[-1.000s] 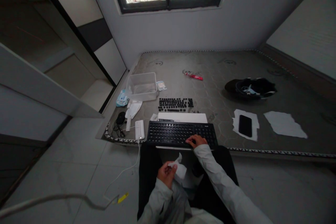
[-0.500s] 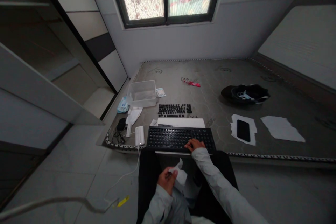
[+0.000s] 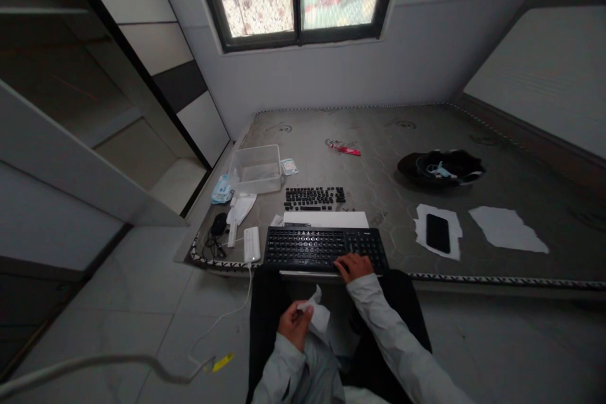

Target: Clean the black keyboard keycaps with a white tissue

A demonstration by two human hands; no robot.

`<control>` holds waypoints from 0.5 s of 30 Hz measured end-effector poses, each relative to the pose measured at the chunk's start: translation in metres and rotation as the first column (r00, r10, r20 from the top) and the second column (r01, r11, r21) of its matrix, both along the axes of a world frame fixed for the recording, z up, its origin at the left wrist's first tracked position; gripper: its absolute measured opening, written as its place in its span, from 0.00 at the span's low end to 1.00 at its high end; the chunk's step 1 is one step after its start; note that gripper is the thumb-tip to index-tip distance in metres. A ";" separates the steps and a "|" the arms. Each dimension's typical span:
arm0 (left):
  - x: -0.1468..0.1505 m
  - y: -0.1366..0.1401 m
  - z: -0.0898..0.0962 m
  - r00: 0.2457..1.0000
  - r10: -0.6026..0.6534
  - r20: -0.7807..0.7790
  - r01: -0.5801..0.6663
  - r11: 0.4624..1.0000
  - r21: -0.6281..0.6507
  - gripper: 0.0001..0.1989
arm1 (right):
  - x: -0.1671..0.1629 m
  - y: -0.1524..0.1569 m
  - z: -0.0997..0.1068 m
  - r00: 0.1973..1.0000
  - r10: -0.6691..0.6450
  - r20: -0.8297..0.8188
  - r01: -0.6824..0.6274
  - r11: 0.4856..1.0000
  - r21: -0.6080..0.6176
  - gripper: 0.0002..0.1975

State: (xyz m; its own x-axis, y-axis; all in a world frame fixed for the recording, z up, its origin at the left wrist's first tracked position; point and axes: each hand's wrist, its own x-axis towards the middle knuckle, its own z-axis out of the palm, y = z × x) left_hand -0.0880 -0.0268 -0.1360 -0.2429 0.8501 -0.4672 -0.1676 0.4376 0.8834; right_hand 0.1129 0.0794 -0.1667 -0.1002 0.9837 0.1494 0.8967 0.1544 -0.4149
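Note:
In my lap, my left hand is closed round a crumpled white tissue, its loose end sticking up past the fingers. My right hand lies over the front edge of a black keyboard, right of its middle. Its fingers are bent, with the tips low on the keyboard. Whatever may be between them is hidden. The keyboard lies along the bed edge above my knees. Behind it is a flat white strip, and farther back rows of loose black keycaps are laid out in keyboard order.
Left on the mattress are a clear plastic box, a blue packet, a white power bank with a cable, and a black coiled cord. To the right are a phone on paper, another paper sheet and a black cap.
My left hand has drifted slightly left and down with the tissue. My right hand has shifted slightly at the keyboard's front edge.

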 end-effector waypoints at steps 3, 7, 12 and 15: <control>0.000 0.002 -0.003 1.000 -0.023 -0.009 0.023 1.000 0.018 0.27 | -0.006 -0.004 -0.002 0.999 0.022 0.024 -0.023 1.000 0.022 0.13; 0.001 0.006 -0.002 0.999 -0.008 -0.033 0.009 1.000 0.017 0.27 | -0.009 -0.004 -0.007 0.999 0.014 0.040 -0.015 0.999 0.036 0.13; -0.001 0.016 0.006 1.000 -0.029 -0.010 0.028 0.998 -0.059 0.28 | -0.007 0.007 0.004 0.999 -0.046 0.005 0.045 0.998 0.049 0.12; -0.005 0.025 0.007 0.999 -0.026 0.027 0.029 0.996 -0.086 0.28 | 0.010 0.033 0.024 0.986 -0.162 -0.033 0.165 0.981 0.103 0.14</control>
